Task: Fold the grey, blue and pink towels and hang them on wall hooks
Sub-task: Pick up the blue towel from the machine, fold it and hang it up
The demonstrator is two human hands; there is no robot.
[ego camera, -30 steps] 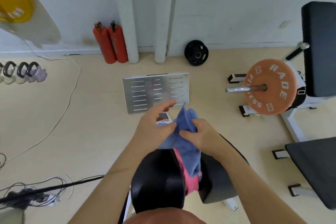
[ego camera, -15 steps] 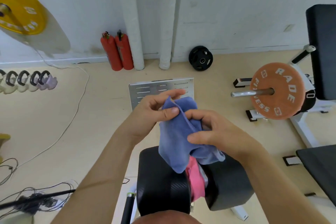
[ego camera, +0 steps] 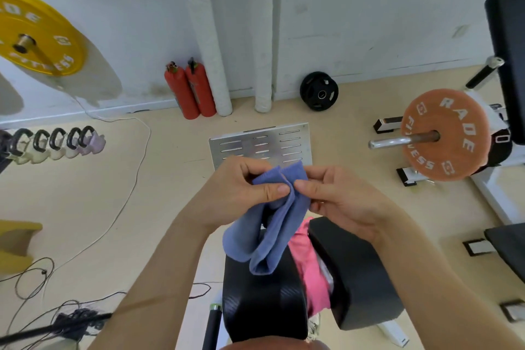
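Blue terry towel (ego camera: 270, 224) hangs doubled over in the head view, its top edges pinched between the left hand (ego camera: 238, 193) and right hand (ego camera: 338, 199), thumbs pressed onto the cloth. Below it, a pink towel (ego camera: 309, 267) lies wedged between two black padded rollers (ego camera: 264, 304).

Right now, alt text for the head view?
Both hands, left hand and right hand, pinch the top edge of a blue towel hanging folded over a black padded bench, where a pink towel lies; gym floor beyond.
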